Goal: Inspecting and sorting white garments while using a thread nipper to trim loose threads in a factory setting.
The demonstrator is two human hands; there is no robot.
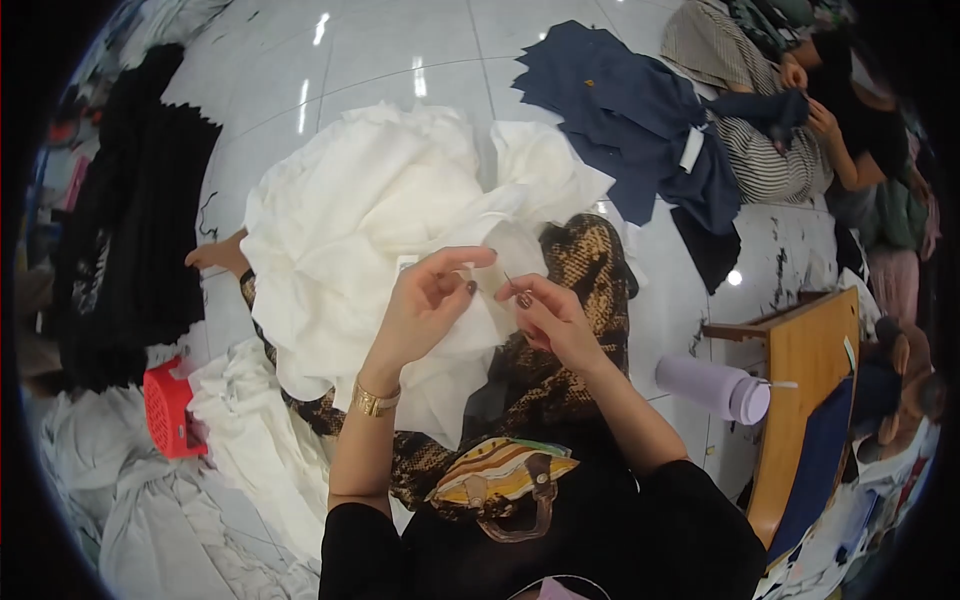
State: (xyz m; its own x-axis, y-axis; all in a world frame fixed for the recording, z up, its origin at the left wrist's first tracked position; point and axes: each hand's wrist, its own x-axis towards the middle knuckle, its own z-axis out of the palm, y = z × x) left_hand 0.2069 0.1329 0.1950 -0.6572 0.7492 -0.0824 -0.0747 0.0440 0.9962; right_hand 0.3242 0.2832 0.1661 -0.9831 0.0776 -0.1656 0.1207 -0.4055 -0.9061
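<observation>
White cloth [360, 190] lies in a big loose heap over my lap and the floor in front of me. Above it, my left hand [430, 300] is curled, its index finger stretched toward the right and the thumb below; anything it holds is too fine to make out. Close by on the right, my right hand [552, 318] pinches a thin dark needle-like piece [508, 278] between thumb and fingertips, pointing up. The hands are a short way apart. A small white label [407, 262] shows on the cloth beside my left hand.
Black cloth [150, 220] is stacked at the left, near a red plastic stool [170, 408]. Dark blue cut pieces [630, 110] lie at the far right, where another person [850, 110] handles cloth. A lilac bottle [705, 386] lies beside a wooden table [805, 400].
</observation>
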